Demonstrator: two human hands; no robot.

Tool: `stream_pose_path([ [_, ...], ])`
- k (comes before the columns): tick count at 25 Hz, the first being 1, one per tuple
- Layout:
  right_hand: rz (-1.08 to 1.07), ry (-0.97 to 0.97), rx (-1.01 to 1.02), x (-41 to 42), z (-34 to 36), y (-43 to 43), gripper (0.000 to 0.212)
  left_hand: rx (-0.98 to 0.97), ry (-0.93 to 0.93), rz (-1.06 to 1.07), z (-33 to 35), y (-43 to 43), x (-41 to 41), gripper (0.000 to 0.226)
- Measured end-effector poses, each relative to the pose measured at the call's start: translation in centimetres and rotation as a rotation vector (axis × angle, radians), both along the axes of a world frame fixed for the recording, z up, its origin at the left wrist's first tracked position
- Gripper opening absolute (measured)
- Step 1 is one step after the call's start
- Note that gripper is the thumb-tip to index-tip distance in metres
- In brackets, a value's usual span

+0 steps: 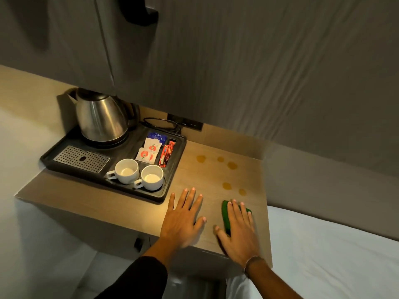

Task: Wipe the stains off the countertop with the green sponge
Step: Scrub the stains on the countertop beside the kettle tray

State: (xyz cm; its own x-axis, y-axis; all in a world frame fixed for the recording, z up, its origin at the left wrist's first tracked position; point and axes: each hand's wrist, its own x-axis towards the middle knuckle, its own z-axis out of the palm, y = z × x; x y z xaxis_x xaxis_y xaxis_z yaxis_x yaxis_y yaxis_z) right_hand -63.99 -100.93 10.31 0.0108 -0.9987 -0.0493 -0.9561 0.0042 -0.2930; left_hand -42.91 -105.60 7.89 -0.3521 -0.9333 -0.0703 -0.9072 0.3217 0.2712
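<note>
Our right hand point(236, 230) lies flat on the green sponge point(226, 214), fingers spread and pressing it down on the near part of the wooden surface point(211, 152); it is not curled around the sponge, just resting on top. Our left hand point(183, 219) is close beside it, open and flat on the surface, holding nothing (it helps us stay steady).

To wipe well, we think we should keep the sponge pressed flat and push it forward, away from us, in slow strokes. The first two stains point(227, 186) are just past our fingertips, so we start there. Three more stains point(232, 165) sit farther back.

The black tray point(172, 180) with two white cups point(138, 174) and a kettle point(100, 117) is off to the left, so we should keep our strokes away from its edge.
</note>
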Motion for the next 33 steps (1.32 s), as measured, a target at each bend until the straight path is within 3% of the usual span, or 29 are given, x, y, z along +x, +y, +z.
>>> stream_pose_path([
  [4, 0.027, -0.001, -0.040, -0.9, -0.9, 0.0, 0.062, -0.018, 0.025, 0.010, -0.2, -0.2, 0.0, 0.075],
  [7, 0.078, -0.008, -0.079, -4.0, -1.3, 0.8, 0.060, -0.042, 0.052, 0.016, -0.6, 0.0, 0.2, 0.074],
  [11, -0.049, -0.070, -0.088, -5.0, -0.1, -6.5, 0.056, -0.085, 0.091, 0.014, -1.5, -0.3, 0.0, 0.072],
  [14, 0.112, -0.099, -0.079, -2.8, -0.7, -7.6, 0.057, -0.111, 0.095, 0.022, -2.1, -0.2, 0.1, 0.071],
  [17, 0.254, -0.078, -0.096, -6.6, -1.9, -4.2, 0.061, -0.117, 0.104, 0.025, -2.3, -0.2, 0.1, 0.071],
  [21, 0.066, -0.090, -0.103, -6.8, -0.1, -11.4, 0.056, -0.102, 0.109, 0.020, -2.2, -0.4, 0.2, 0.073],
  [24, 0.251, -0.108, -0.086, -3.8, -1.1, -10.6, 0.059, -0.082, 0.107, 0.043, -1.9, -0.4, 0.0, 0.073],
  [26, 0.367, -0.095, -0.101, -6.4, -2.0, -7.1, 0.061, -0.076, 0.115, 0.044, -1.7, -0.2, 0.0, 0.073],
  [31, 0.104, -0.087, -0.112, -8.3, -0.2, -14.8, 0.057, -0.068, 0.102, 0.038, -1.6, -0.3, 0.0, 0.073],
  [33, 0.154, -0.055, -0.106, -5.9, -0.2, -16.4, 0.059, -0.057, 0.097, 0.037, -1.5, -0.3, 0.0, 0.073],
])
